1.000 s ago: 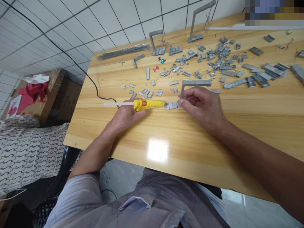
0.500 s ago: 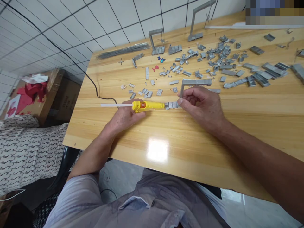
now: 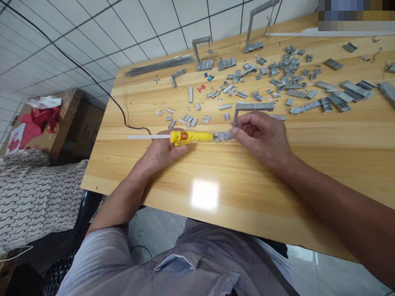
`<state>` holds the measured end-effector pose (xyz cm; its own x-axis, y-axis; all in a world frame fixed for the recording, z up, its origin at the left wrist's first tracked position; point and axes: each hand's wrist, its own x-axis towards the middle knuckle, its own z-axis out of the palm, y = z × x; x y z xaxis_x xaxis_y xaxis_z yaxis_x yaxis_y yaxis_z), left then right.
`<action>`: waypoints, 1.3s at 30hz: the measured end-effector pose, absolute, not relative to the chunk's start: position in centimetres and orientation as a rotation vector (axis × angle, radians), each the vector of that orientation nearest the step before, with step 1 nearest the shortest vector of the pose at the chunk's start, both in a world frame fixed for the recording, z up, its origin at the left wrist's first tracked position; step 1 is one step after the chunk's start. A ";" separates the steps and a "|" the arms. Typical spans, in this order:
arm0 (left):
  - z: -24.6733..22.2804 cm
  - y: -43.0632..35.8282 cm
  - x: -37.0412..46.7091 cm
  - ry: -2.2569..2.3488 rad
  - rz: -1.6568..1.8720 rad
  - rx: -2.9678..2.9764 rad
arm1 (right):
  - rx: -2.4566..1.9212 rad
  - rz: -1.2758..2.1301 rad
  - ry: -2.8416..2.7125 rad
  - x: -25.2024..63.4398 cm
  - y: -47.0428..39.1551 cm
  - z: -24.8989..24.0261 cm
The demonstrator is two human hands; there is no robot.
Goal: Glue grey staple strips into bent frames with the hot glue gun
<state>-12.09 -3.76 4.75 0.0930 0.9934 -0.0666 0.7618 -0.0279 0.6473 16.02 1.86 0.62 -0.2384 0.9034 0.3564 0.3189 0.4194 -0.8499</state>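
Observation:
My left hand point(image 3: 163, 152) is closed around a yellow hot glue gun point(image 3: 197, 136), with a white glue stick point(image 3: 148, 137) poking out of its rear end. The gun's tip points right and meets the flat base of joined grey staple blocks point(image 3: 222, 136). From that base rises an upright grey frame point(image 3: 254, 107), bent over at the top like an arm. Pinched at the foot of this frame are the thumb and fingers of my right hand point(image 3: 262, 137). The exact contact between tip and base is too small to make out.
Many loose grey staple pieces point(image 3: 285, 68) lie across the back of the wooden table point(image 3: 262, 205). Two similar frames, one small point(image 3: 202, 41) and one taller point(image 3: 262, 8), stand near the tiled wall. A bundle of thin wires point(image 3: 160, 65) and a black cable point(image 3: 105, 90) are at the left.
The glue gun has shifted very slightly left, along with a small shift of the whole view. Both hands keep their grip.

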 end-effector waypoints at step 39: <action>4.6 -3.7 -12.3 1.717 0.570 1.831 | -1.098 0.795 -1.790 15.8 2.0 0.2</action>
